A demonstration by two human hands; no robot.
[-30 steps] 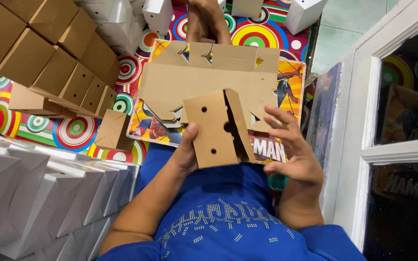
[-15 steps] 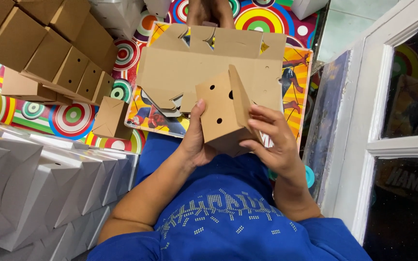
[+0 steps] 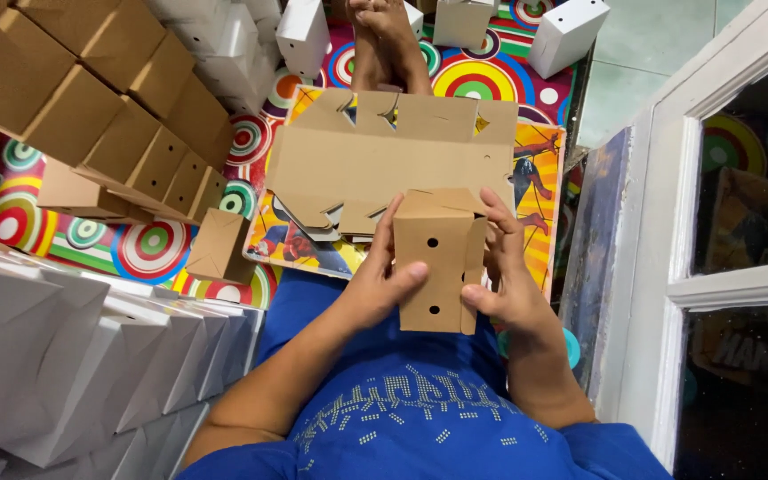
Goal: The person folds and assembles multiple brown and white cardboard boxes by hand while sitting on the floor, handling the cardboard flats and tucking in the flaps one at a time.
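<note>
Left hand [image 3: 375, 284] and right hand [image 3: 504, 280] are clasping a brown punched carton [image 3: 435, 262] between closed fingers, above flat cardboard blanks [image 3: 384, 160]; white boxes [image 3: 73, 356] are lining the mat's left edge.

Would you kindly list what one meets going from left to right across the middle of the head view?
White folded boxes → small brown box on the mat → left hand → brown box being held → right hand → white window frame.
</note>
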